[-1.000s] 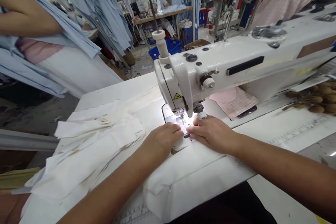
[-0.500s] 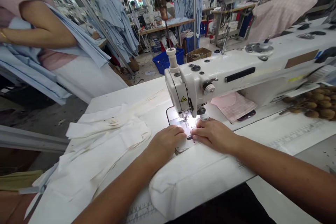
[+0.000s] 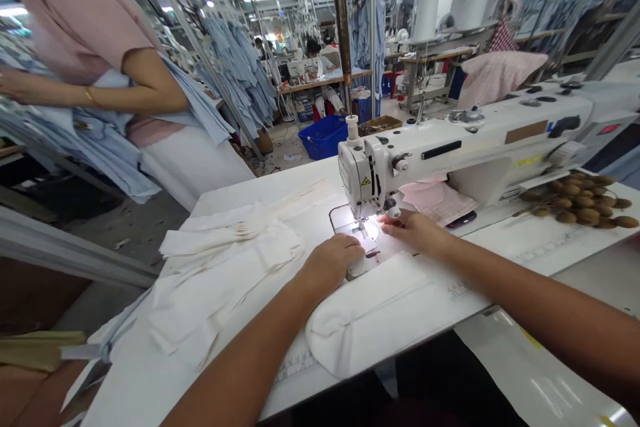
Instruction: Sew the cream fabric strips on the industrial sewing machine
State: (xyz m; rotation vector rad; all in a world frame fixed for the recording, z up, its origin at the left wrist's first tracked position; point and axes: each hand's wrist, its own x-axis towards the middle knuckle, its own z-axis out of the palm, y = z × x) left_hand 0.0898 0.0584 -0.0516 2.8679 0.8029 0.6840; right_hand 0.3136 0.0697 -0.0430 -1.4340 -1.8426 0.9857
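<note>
A white sewing machine (image 3: 450, 147) stands on the white table (image 3: 560, 247). A white fabric piece (image 3: 380, 307) lies in front of its lit needle area and hangs over the table's front edge. My left hand (image 3: 333, 262) rests on that fabric just left of the needle, fingers curled down onto it. My right hand (image 3: 413, 229) sits to the right of the presser foot, close under the machine head, fingers bent; what they touch is hidden by the glare.
A heap of white fabric pieces (image 3: 220, 273) covers the table's left part. Pink cloth (image 3: 440, 199) lies under the machine arm, brown round fruits (image 3: 580, 203) at the right. A person in pink (image 3: 100, 60) stands at far left holding blue garments. A blue crate (image 3: 325, 137) sits behind.
The camera has tilted up, showing more of the room. My right hand has slid up and right toward the presser foot; my left hand stays on the fabric.
</note>
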